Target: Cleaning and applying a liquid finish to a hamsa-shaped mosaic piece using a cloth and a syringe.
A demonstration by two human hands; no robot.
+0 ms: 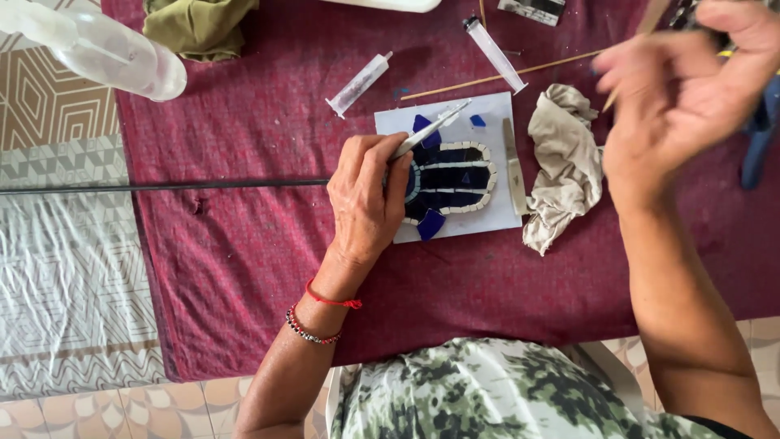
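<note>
So, a thin metal tool [429,132], tweezers by the look of it, is pinched in the left hand [367,199], fingers curled snug around the lower end. The heel of that hand is rested on the white card [496,122], probably so the tip can be kept steady. The tool's long axis runs diagonally, tip pointed up and away to the right of the knuckles, out past the fingertips. Just right of those fingers the mosaic piece [455,180] is laid flat on the card: dark blue shards edged with a row of pale tiles, long axis roughly sideways.

The right hand [686,89] is lifted well off to the right and blurred; something dark with a blue handle [760,134] seems gripped in it, though how tightly can't be told. A crumpled rag [565,162] is left between the two hands, within easy reach.
</note>
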